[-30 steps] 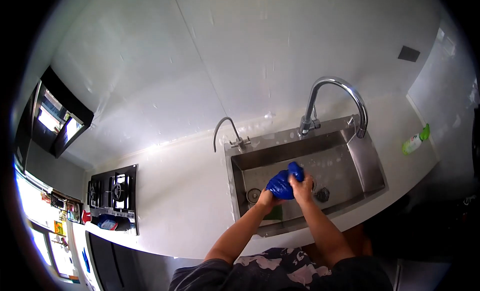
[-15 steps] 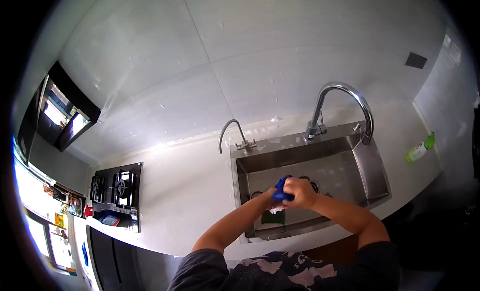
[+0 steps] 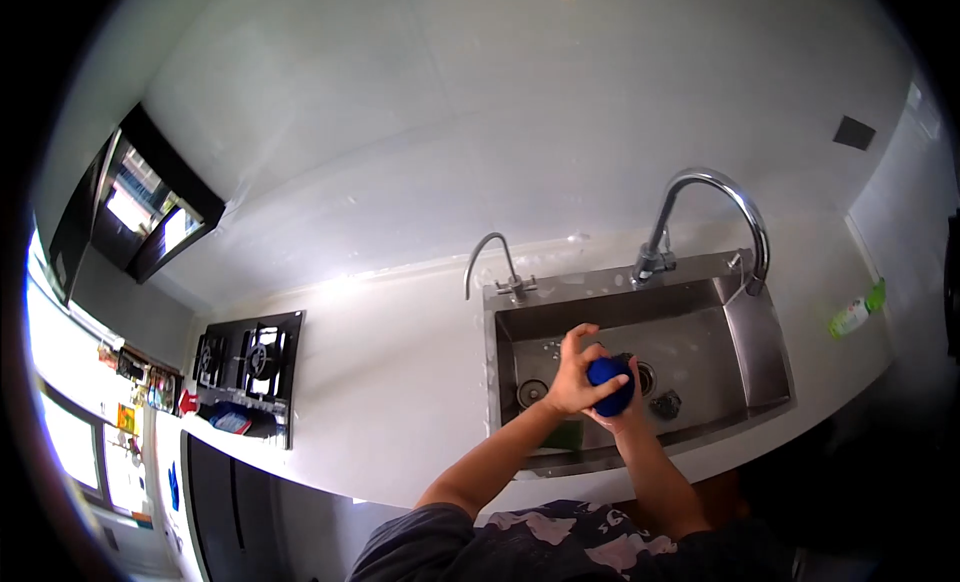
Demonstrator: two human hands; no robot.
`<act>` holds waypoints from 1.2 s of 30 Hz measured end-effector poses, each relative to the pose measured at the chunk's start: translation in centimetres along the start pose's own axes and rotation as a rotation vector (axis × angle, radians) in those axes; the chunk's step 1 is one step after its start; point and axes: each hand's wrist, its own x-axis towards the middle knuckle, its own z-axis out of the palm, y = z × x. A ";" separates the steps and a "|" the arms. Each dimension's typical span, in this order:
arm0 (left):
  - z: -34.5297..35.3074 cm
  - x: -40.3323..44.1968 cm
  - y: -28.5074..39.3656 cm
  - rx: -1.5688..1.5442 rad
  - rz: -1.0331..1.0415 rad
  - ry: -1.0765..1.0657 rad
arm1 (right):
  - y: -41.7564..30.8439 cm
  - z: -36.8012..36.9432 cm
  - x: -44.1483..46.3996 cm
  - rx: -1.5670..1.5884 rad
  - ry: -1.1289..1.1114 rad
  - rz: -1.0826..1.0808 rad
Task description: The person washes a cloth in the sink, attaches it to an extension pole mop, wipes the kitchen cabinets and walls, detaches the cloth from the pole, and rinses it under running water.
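Observation:
A bunched blue cloth [image 3: 610, 386], now rounded like a ball, is held between my two hands above the sink [image 3: 752, 347]. My left hand [image 3: 574, 382] grips it from the left, its thumb across the front and its other fingers bent and partly spread. From below and to the right, my right hand [image 3: 622, 419] cups the cloth; most of its fingers are hidden behind it. Under my left wrist, a dark green pad [image 3: 566, 437] lies in the sink. A dark, crumpled scourer [image 3: 665, 404] rests on the sink floor to the right of my hands.
A tall curved faucet [image 3: 655, 260] and a thin small tap [image 3: 514, 285] stand along the sink's back edge. A green-and-white bottle [image 3: 856, 313] lies on the right counter. The gas hob [image 3: 262, 367] is at the left.
The cloth has gone from twisted and squeezed between both fists to a rounded bundle. My left hand's fingers have loosened, and my right hand has turned underneath. The view has shifted slightly.

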 end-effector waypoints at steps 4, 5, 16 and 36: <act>0.7 -1.4 0.8 -0.546 -0.376 0.005 | -0.6 -0.2 0.9 -0.258 0.237 -0.454; 1.5 -2.0 0.1 -0.681 -0.516 0.152 | -1.9 -2.1 1.8 -0.364 0.377 -0.573; 1.9 -0.4 -2.8 -1.729 -1.254 -0.038 | -3.1 11.0 -0.1 -2.158 -0.555 -1.177; -1.1 2.7 3.6 -1.504 -1.001 -0.506 | -3.5 12.4 -3.4 -2.002 -1.180 -1.203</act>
